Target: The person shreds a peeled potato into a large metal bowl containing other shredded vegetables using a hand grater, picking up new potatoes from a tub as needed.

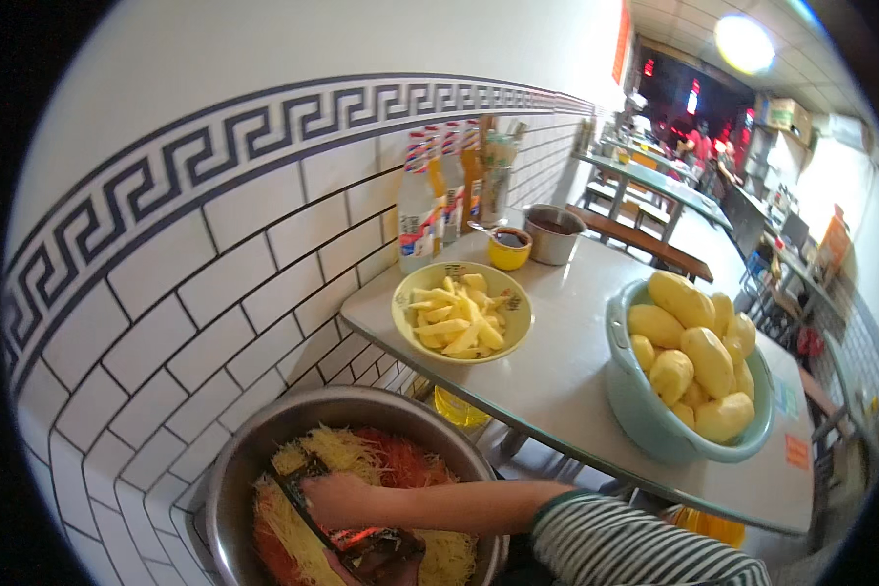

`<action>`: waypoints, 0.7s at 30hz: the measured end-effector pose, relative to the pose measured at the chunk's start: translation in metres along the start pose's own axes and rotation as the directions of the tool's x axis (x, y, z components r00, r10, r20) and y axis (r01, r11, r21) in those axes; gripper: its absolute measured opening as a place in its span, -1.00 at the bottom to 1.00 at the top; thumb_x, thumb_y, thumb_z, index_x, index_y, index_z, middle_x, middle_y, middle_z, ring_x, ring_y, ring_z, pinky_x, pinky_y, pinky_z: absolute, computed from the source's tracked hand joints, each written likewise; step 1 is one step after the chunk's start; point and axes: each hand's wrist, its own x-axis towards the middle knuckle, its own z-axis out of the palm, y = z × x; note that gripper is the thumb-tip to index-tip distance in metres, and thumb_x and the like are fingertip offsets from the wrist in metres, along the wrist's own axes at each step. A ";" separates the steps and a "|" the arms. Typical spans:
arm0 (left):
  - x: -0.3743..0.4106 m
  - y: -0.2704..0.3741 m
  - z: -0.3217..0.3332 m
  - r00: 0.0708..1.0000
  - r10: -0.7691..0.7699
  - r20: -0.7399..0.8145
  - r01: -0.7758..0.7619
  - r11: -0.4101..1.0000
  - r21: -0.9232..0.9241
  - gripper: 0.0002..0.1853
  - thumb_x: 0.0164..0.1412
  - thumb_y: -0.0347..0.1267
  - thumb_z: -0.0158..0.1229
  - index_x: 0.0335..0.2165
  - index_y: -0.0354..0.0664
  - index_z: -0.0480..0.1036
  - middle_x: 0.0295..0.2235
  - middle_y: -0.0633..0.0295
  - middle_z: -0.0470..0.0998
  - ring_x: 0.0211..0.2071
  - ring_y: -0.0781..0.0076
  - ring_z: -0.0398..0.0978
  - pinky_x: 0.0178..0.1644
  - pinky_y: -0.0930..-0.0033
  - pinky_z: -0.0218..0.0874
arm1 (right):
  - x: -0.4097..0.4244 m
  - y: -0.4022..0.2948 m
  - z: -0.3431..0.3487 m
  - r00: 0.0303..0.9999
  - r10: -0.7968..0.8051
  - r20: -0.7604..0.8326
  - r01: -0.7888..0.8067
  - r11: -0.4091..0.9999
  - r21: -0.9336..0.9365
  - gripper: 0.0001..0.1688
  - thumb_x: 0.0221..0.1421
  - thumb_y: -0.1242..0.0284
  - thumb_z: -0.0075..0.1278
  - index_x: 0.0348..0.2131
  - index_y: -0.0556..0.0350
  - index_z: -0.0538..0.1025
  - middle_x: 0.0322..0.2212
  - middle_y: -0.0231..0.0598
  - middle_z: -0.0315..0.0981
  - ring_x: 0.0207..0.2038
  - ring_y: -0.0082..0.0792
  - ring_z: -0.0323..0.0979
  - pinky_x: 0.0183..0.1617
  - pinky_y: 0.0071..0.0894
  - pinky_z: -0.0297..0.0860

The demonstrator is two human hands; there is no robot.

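A large steel basin [245, 432] stands low before me, holding pale yellow shreds [344, 450] and orange-red shreds [410, 461]. A dark-framed hand grater [304, 505] slants across it. At its lower end, my left hand [388, 568] grips the frame, partly cut off by the picture's bottom edge. My right hand [340, 499] reaches in from the right, curled on the grater's surface; its fingertips and anything under the palm are hidden. On the table beside the basin, a yellow bowl [403, 322] holds cut pale yellow pieces [458, 319], and a light-blue tub [637, 410] holds peeled potatoes [707, 362].
A tiled wall [220, 308] runs along the left. On the grey table [557, 351] stand glass bottles [417, 205], a yellow cup [509, 256] of dark sauce and a steel pot [553, 245]. A wooden bench [641, 238], more tables and people lie beyond.
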 end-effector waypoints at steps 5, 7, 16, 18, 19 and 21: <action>-0.036 0.059 -0.080 0.820 0.531 -0.211 -0.367 0.772 0.519 -0.39 0.14 0.07 -0.15 0.01 -0.11 0.23 0.01 0.26 0.27 0.04 0.32 0.21 0.13 0.20 0.04 | -0.085 -0.062 -0.007 0.986 0.084 0.143 -0.045 0.966 -0.254 -0.57 0.01 0.24 -0.12 -0.28 0.27 0.43 -0.35 0.07 0.38 -0.55 -0.12 0.46 -0.62 -0.14 0.37; -0.020 0.052 -0.076 0.904 0.314 -0.291 -0.162 0.880 0.447 -0.19 0.01 0.24 -0.14 0.10 -0.03 0.18 0.09 0.19 0.23 0.11 0.11 0.14 0.12 -0.09 0.02 | -0.052 -0.031 0.003 0.943 0.316 0.101 -0.300 0.942 -0.152 -0.49 0.05 0.20 -0.12 -0.18 0.31 0.35 -0.51 -0.03 0.44 -0.51 -0.19 0.48 -0.54 -0.20 0.40; -0.034 0.041 -0.049 0.880 0.392 -0.268 -0.283 0.887 0.366 -0.33 0.09 0.21 -0.20 -0.01 0.02 0.31 -0.05 0.10 0.37 -0.04 0.02 0.31 0.06 -0.17 0.09 | -0.039 -0.037 -0.015 0.971 0.228 0.068 -0.231 0.972 0.051 -0.43 0.07 0.19 -0.15 -0.13 0.39 0.26 -0.59 0.04 0.46 -0.57 -0.03 0.48 -0.46 -0.06 0.42; -0.033 0.037 -0.044 0.814 0.526 -0.246 -0.364 0.793 0.488 -0.35 0.09 0.20 -0.18 0.00 0.07 0.29 0.01 0.15 0.31 0.03 0.05 0.23 0.09 -0.16 0.04 | -0.084 -0.062 -0.036 0.963 0.233 0.134 -0.238 0.971 0.022 -0.45 0.09 0.17 -0.14 -0.14 0.32 0.28 -0.53 0.14 0.45 -0.44 0.09 0.47 -0.41 -0.03 0.40; -0.029 0.039 -0.049 0.827 0.492 -0.271 -0.345 0.825 0.447 -0.36 0.08 0.20 -0.18 0.00 0.07 0.29 0.00 0.15 0.32 0.01 0.05 0.25 0.09 -0.16 0.05 | -0.079 -0.058 -0.032 0.956 0.268 0.117 -0.273 0.962 0.024 -0.45 0.08 0.17 -0.14 -0.14 0.33 0.28 -0.53 0.14 0.45 -0.45 0.09 0.47 -0.43 -0.04 0.40; -0.021 0.042 -0.065 0.856 0.399 -0.329 -0.278 0.892 0.356 -0.37 0.08 0.19 -0.17 0.00 0.08 0.29 -0.03 0.15 0.35 -0.01 0.04 0.28 0.07 -0.17 0.06 | -0.064 -0.042 -0.015 0.928 0.363 0.084 -0.367 0.930 0.029 -0.44 0.07 0.18 -0.12 -0.13 0.33 0.28 -0.53 0.14 0.45 -0.46 0.09 0.47 -0.45 -0.07 0.40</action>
